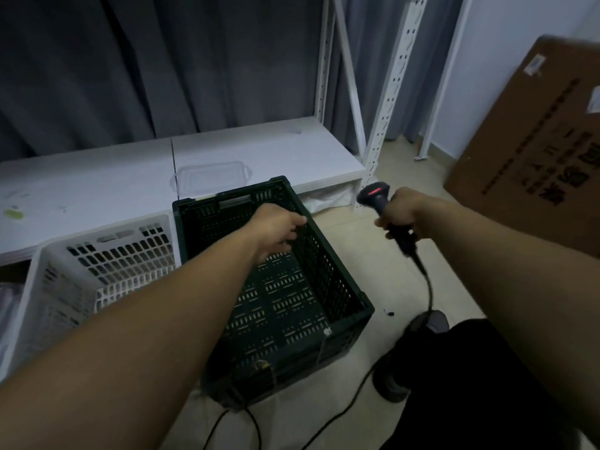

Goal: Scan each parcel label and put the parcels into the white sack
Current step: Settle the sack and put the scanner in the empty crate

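Note:
My right hand [397, 216] grips the handle of a black barcode scanner [376, 194]. A red light glows in the scanner's head, which points up and to the left. Its cable [428, 287] hangs down to the floor. My left hand [279, 228] reaches over a dark green perforated crate [337, 287], with relaxed fingers by the crate's right wall and nothing in them. Only the crate's slotted floor shows inside, and no parcel is in view. Some white woven material [328, 198], possibly the sack, lies under the shelf's right end.
A white slotted basket [107, 254] stands left of the crate. Behind both runs a low white shelf [97, 186] with a clear plastic tray [211, 177] on it. A big cardboard box [535, 141] leans at the right. My legs and shoe [428, 323] are on the tiled floor.

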